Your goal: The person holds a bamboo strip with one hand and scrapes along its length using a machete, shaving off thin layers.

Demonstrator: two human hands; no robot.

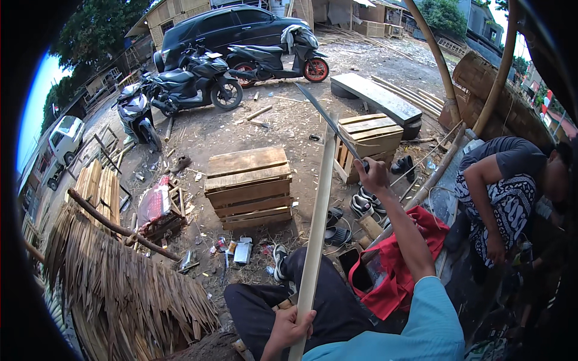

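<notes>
Our blue sleeve [421, 322] lies nearest, our left hand [292, 328] gripping low on a pale strip [316, 246] that points away lengthwise, its far end left of our right hand [374, 176], clenched on a knife [318, 109] that seemingly touches it

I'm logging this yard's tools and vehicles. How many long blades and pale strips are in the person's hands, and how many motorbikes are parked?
Long blade, right hand: 1
Pale strip, left hand: 1
Motorbikes: 3
Total: 5
</notes>
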